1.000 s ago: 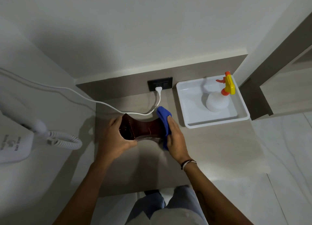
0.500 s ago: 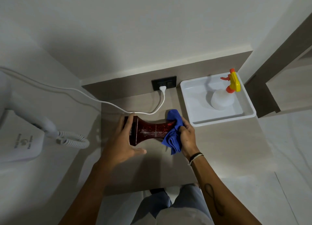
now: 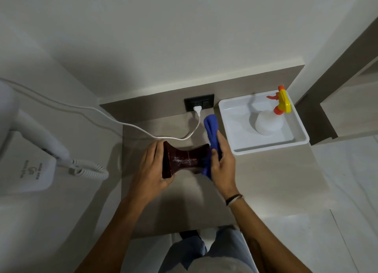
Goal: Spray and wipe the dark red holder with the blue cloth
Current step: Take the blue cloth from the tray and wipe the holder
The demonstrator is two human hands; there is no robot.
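Observation:
The dark red holder (image 3: pixel 185 160) lies on its side over the wooden counter, its narrow waist showing wet streaks. My left hand (image 3: pixel 152 166) grips its flared left end. My right hand (image 3: pixel 222 162) presses the blue cloth (image 3: pixel 211 133) against the holder's right end; the cloth stands up past my fingers and also hangs below them. The spray bottle (image 3: pixel 268 121), white with a yellow and orange trigger head, stands in the white tray (image 3: pixel 266 148) to the right, apart from both hands.
A white cable (image 3: pixel 126 125) runs from the black wall socket (image 3: pixel 199 104) across the counter behind the holder. A white wall-mounted hair dryer (image 3: pixel 32 150) with a coiled cord hangs at the left. The counter's front edge (image 3: pixel 184 231) is above my knees.
The cloth has shifted from a bunched wad on the holder's right end to a strip standing upward along it. My left hand has closed back onto the left end.

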